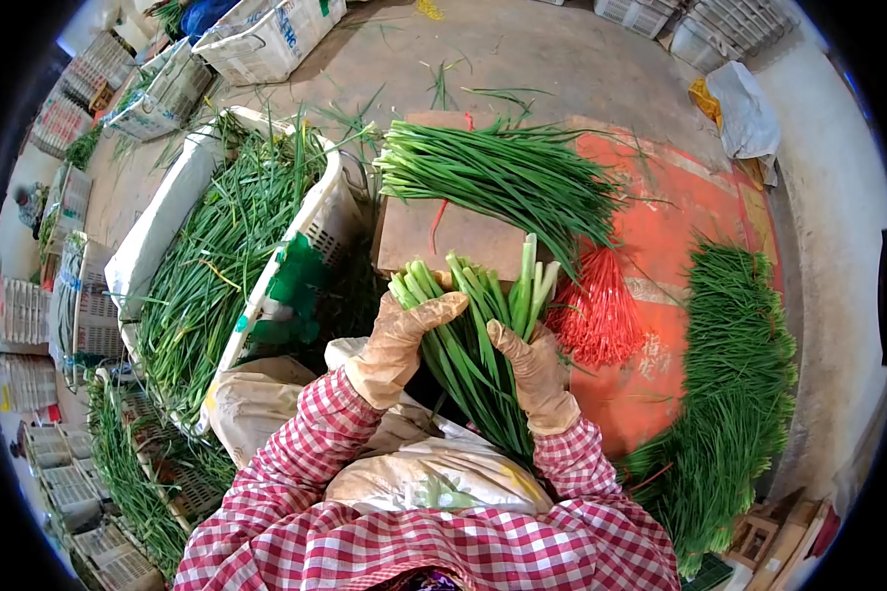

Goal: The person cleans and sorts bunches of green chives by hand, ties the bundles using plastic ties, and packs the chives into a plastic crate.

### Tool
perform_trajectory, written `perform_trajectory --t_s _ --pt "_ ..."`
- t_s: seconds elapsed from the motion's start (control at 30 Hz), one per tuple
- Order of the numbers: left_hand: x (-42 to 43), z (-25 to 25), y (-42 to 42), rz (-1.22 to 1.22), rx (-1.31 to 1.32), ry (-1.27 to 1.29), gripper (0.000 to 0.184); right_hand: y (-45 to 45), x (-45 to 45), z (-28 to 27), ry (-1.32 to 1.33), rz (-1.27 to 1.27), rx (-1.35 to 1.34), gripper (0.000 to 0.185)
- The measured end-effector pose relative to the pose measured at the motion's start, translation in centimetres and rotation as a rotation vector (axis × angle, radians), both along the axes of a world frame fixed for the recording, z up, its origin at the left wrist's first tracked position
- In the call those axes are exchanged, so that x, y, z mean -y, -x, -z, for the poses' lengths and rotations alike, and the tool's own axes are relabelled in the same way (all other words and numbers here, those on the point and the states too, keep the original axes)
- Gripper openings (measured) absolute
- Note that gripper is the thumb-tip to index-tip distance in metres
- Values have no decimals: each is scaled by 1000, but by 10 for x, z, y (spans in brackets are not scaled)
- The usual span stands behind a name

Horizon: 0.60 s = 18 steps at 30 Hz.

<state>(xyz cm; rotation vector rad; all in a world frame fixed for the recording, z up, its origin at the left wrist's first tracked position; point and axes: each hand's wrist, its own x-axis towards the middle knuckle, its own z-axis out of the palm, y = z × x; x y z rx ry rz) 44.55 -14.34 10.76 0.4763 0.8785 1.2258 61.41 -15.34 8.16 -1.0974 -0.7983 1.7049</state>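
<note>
Both my gloved hands hold green stalks over my lap, pale ends up and leaves hanging down. My left hand [404, 340] is wrapped round the left part of the green stalks [463, 369], its thumb across them. My right hand [537, 369] grips the right part, where a few thick pale stems stand higher. Just beyond, a larger pile of green stalks [493, 177] lies across a wooden board [443, 236], a red tie showing under it. A bundle of red ties [597, 310] lies right of my right hand.
A white crate [296, 231] full of loose greens stands at my left. Bundled greens [729, 384] line the right side of an orange sheet [650, 325]. More crates [266, 44] stand at the back and far left. A white sack [749, 108] lies by the right wall.
</note>
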Motion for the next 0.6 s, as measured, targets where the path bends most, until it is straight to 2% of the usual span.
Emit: perform_trajectory --t_s 0.03,0.1,0.13,0.2,0.23,0.33,0.37,0.4,0.5,0.53,0.57,0.6 --pt "-1 -3 -1 2 -3 -3 28 1 1 -2 -3 2 -3 34" --pt "-1 -11 -5 18 -50 6 29 3 5 -5 -226 -80 -62 43" --pt "0 -10 -5 24 -50 4 29 4 5 -8 -228 -74 -62 43" --pt "1 -4 -5 20 -80 -40 34 4 1 -13 -114 -181 59 50" --pt "1 3 -6 15 -89 -33 36 0 2 -11 47 -183 -57 48" --pt "6 -1 -9 -36 59 -106 33 -9 -2 -20 -64 -118 44 46" --pt "2 -11 -7 30 -64 -154 30 -17 -5 -15 -95 -60 -91 42" --pt "-1 -1 -4 -6 -54 -187 27 -29 -11 -14 -156 -31 -91 37" --pt "-10 4 16 -160 243 -136 18 -104 -8 -33 -259 175 -97 37" --pt "-14 10 45 -129 272 -47 16 -139 -5 -36 -270 213 -88 37" --pt "-13 -22 37 -312 -192 -177 13 -172 2 -44 -285 290 51 37" --pt "-22 -11 72 -339 -256 -312 15 -201 6 -52 -302 360 188 37"
